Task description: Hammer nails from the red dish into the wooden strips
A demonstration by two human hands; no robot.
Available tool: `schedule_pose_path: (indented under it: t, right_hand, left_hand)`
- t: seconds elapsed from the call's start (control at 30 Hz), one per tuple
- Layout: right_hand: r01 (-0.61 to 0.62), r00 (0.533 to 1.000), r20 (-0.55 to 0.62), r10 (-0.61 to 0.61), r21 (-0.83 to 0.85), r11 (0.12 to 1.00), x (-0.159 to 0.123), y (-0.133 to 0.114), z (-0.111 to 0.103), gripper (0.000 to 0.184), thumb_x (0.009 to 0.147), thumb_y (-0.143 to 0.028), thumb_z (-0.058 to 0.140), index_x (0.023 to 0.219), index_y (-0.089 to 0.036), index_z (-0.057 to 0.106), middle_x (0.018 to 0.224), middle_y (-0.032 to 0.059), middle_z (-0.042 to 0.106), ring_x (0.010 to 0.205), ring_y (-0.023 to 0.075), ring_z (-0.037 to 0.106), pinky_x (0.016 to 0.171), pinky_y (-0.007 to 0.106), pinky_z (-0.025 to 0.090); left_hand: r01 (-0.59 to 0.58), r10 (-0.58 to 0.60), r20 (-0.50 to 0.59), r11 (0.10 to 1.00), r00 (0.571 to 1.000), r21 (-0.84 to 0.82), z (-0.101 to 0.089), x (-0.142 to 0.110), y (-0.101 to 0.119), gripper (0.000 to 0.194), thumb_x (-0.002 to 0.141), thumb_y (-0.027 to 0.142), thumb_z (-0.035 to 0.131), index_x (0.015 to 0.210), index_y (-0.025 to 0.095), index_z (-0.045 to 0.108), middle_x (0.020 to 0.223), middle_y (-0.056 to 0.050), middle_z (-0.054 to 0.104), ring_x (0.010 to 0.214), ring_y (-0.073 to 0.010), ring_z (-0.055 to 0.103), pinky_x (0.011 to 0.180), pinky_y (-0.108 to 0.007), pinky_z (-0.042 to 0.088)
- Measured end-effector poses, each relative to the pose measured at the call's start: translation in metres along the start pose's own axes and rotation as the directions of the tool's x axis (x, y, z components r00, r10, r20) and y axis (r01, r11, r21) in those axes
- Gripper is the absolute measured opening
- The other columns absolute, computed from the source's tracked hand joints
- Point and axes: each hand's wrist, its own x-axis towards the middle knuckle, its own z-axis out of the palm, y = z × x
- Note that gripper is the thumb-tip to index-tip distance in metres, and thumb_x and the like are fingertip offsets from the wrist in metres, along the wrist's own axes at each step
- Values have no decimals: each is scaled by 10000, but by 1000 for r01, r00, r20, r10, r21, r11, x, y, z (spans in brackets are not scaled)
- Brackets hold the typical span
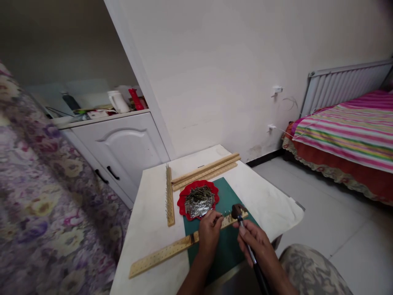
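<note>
My right hand (256,241) is wrapped round the handle of a hammer (237,210), its head just above the right end of a wooden strip with holes (166,253). A few nails (227,213) stand upright in the strip near the hammer head. My left hand (210,229) rests over the strip, thumb and forefinger pinched together; what they hold is too small to make out. Behind the left hand, a red scalloped dish (181,208) holds a heap of loose nails (199,200). Beneath the strip lies a green mat (230,250).
A strip full of nails (170,200) lies left of the dish. More wooden strips (205,170) lie along the table's (270,200) back. A floral curtain (58,213) and white cabinet (123,143) stand at left, a bed (346,127) at right.
</note>
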Motion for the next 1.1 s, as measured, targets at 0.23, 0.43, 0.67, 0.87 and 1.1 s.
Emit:
schedule_pose_path:
  t: [0.23,0.43,0.67,0.87,1.1]
  right_hand:
    - [-30,996,86,27,28,999,12,0,19,273,812,-427,521,862,-159,522,465,-74,543,237,17,349,259,119,192]
    - [-29,993,118,28,7,1000,18,2,27,277,798,-437,531,720,-174,493,449,-74,544,222,13,346,250,116,189]
    - [-25,991,128,26,-5,1000,20,5,24,268,804,-435,524,744,-175,501,454,-75,553,218,9,347,249,113,184]
    - [-32,992,125,32,-6,999,16,5,20,277,799,-446,531,814,-170,518,473,-64,569,227,17,355,254,125,178]
    - [-17,1000,9,17,57,998,3,-3,3,351,750,-486,586,892,-170,527,472,-71,549,241,23,349,266,130,198]
  left_hand:
    - [20,-19,-16,1000,1000,9,1,-1,1,135,748,193,474,655,175,570,686,8,554,663,-129,507,618,-219,351]
    - [30,-30,-23,1000,999,4,1,-1,-2,120,651,100,440,597,169,522,633,17,533,629,-126,476,584,-211,321]
    - [45,-45,-18,999,999,-10,2,-2,-2,133,650,95,434,605,167,536,643,17,543,632,-126,491,588,-212,333]
    - [43,-42,-35,999,999,21,3,-3,-2,142,688,113,453,630,171,568,651,13,558,632,-125,505,591,-217,347]
    - [3,-3,24,1000,1000,-26,-7,-12,7,150,756,188,478,777,184,627,800,-26,608,762,-155,558,682,-247,414]
